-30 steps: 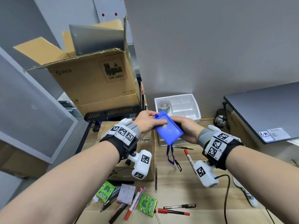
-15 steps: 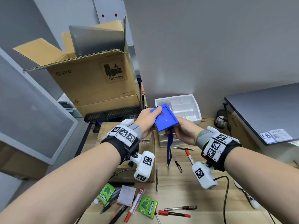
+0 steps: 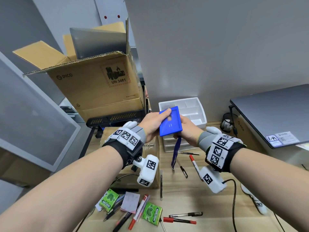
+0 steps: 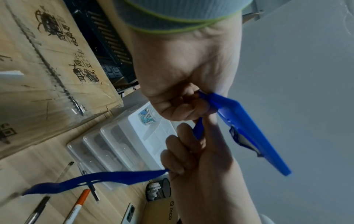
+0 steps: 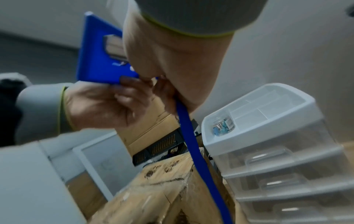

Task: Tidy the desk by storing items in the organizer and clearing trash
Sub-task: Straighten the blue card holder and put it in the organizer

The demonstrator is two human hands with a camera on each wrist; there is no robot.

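Note:
Both hands hold a blue badge holder [image 3: 169, 124] [image 4: 249, 130] [image 5: 99, 57] in the air just in front of the white drawer organizer [image 3: 199, 101] [image 4: 122, 136] [image 5: 268, 121]. My left hand [image 3: 153, 121] [image 4: 182, 98] pinches the holder's upper left corner. Beneath the holder, my right hand [image 3: 187, 129] [image 4: 191, 151] curls its fingers round the dark blue lanyard [image 3: 176, 151] [image 4: 107, 177] [image 5: 193, 145]. The strap's loose end hangs down toward the desk. A small cup of clips sits in the organizer's top tray.
A large open cardboard box [image 3: 93, 84] stands at the back left, with a lower box [image 3: 150, 148] under my left wrist. Pens [image 3: 185, 214], gum packs [image 3: 152, 213] and a sticky pad [image 3: 130, 201] lie near the front edge. A closed laptop [image 3: 274, 113] and mesh cup [image 3: 226, 123] are at right.
The badge holder has risen toward the organizer and tilted up. My right hand has left the holder's edge and gone under it onto the lanyard, which now hangs straighter.

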